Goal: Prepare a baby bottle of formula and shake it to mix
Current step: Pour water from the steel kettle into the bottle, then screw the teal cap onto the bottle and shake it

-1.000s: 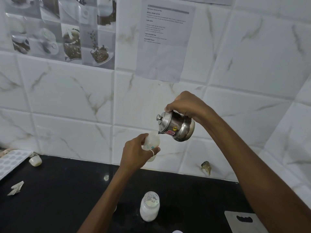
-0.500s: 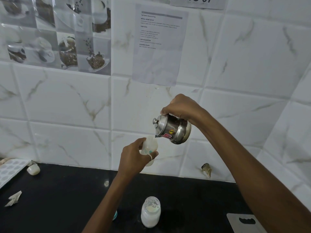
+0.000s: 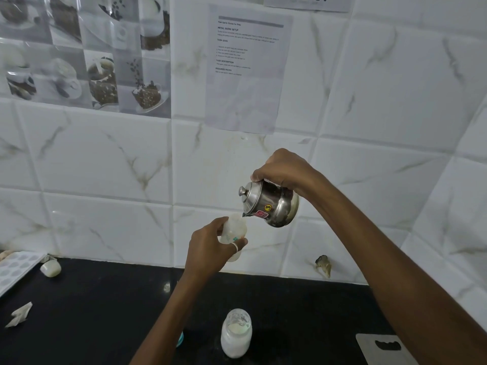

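The baby bottle (image 3: 233,234) sits up in the air in front of the tiled wall (image 3: 382,127), a little tilted, with my left hand (image 3: 208,250) wrapped round its body: fingers (image 3: 238,245) curled on the plastic, thumb hidden behind it. Against a second ago almost nothing between the two hands has shifted. The steel pot (image 3: 272,205) is still tipped over with its spout at the bottle's mouth, and my right hand (image 3: 286,171) still clamps it from above, fingers bent over the body near the lid. Only my view has drifted, so the surface (image 3: 79,312) now sits lower in the picture.

I read that as the pour carrying on — water going in, not finished. I cannot make out a stream or the level inside the bottle, so how full it is stays unknown.

Below, a second bottle (image 3: 236,334) with white contents stands upright on the surface, well apart from both hands, unmoved. A pale board (image 3: 379,350) lies at the near right edge — a scrap of paper (image 3: 19,313) far left.
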